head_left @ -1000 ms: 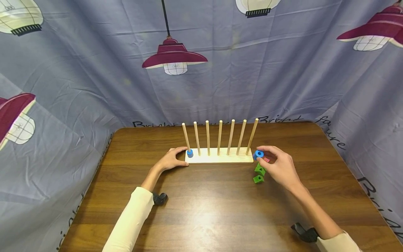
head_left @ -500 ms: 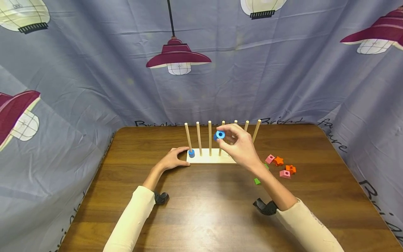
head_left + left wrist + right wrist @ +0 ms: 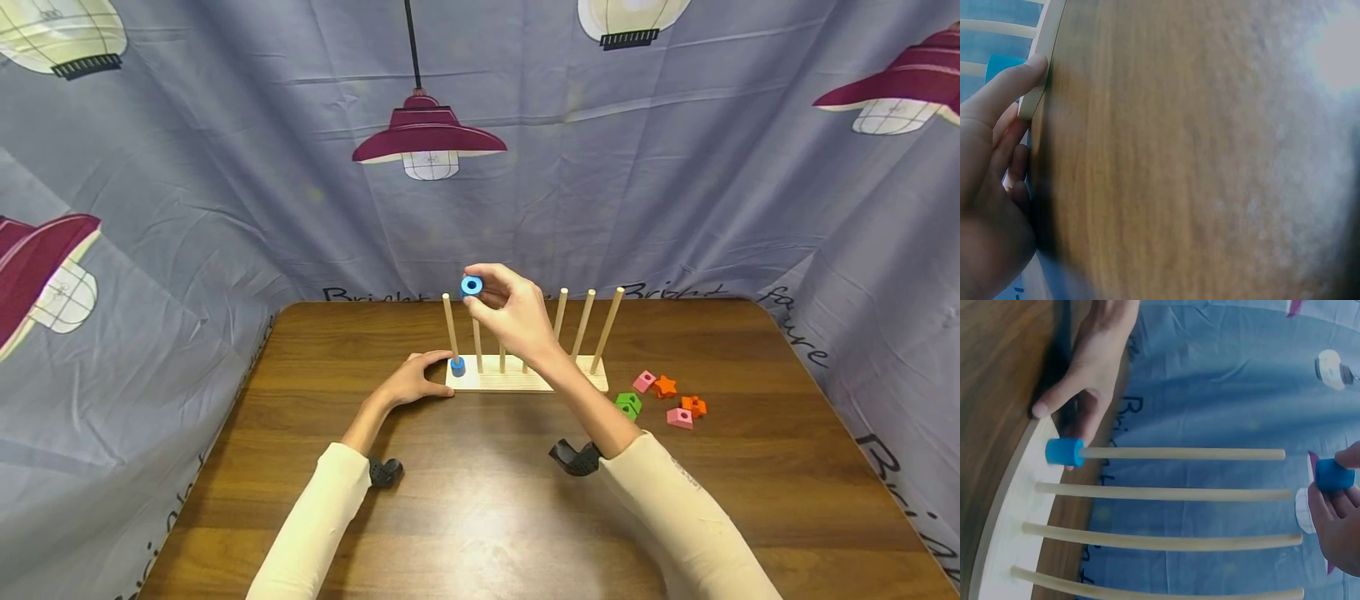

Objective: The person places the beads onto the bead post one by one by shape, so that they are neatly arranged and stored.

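A pale wooden peg board [image 3: 510,382] with a row of several upright pegs stands on the table. My left hand [image 3: 408,380] grips its left end, the thumb [image 3: 1034,65] on the front edge and the fingers at the back. One blue cylindrical bead [image 3: 1064,452] sits at the foot of the leftmost peg. My right hand [image 3: 517,315] pinches a second blue bead [image 3: 472,286] between thumb and fingertips, hole facing up. In the right wrist view that bead [image 3: 1334,474] is beyond the tips of the two leftmost pegs, apart from them. My right hand hides some middle pegs in the head view.
Right of the board lie green beads [image 3: 628,404], pink beads [image 3: 679,418] and orange beads [image 3: 663,386], one star-shaped. The wooden table [image 3: 480,517] ends at a grey-blue curtain [image 3: 300,167] printed with lamps.
My right hand has lifted the blue bead from beside the board's right end and carried it left and up to the left-hand pegs. My left hand keeps its grip on the board.
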Action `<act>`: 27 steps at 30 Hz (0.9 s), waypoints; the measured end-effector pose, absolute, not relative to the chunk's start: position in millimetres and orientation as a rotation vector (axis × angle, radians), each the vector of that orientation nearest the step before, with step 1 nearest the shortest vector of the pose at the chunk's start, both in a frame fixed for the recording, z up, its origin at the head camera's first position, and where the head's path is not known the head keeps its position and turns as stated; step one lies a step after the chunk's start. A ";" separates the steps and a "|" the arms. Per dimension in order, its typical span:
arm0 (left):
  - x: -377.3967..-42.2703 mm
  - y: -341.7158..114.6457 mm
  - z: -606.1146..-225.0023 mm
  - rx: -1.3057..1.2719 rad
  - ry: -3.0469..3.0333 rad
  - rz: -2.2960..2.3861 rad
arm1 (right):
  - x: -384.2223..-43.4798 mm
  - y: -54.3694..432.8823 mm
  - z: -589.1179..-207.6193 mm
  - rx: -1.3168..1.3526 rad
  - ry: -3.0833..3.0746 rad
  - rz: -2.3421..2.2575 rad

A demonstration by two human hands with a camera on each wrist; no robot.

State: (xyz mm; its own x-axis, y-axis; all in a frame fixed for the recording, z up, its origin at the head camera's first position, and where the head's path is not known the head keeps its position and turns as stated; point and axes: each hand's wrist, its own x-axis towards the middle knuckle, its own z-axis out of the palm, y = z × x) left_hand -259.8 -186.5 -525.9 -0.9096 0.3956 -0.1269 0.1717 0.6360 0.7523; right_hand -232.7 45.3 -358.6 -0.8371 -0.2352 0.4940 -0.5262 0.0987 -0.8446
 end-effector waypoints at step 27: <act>-260.6 -186.2 -526.9 0.432 2.574 1.138 | -260.0 12.1 -370.1 0.796 -2.264 1.650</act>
State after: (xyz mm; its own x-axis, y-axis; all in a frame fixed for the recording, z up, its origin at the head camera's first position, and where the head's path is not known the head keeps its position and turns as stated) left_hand -260.6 -186.2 -526.9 -0.9120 0.3843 -0.1435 0.1525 0.6424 0.7510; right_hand -260.0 12.1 -370.1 -0.8264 -0.2907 0.4822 -0.5481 0.2188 -0.8073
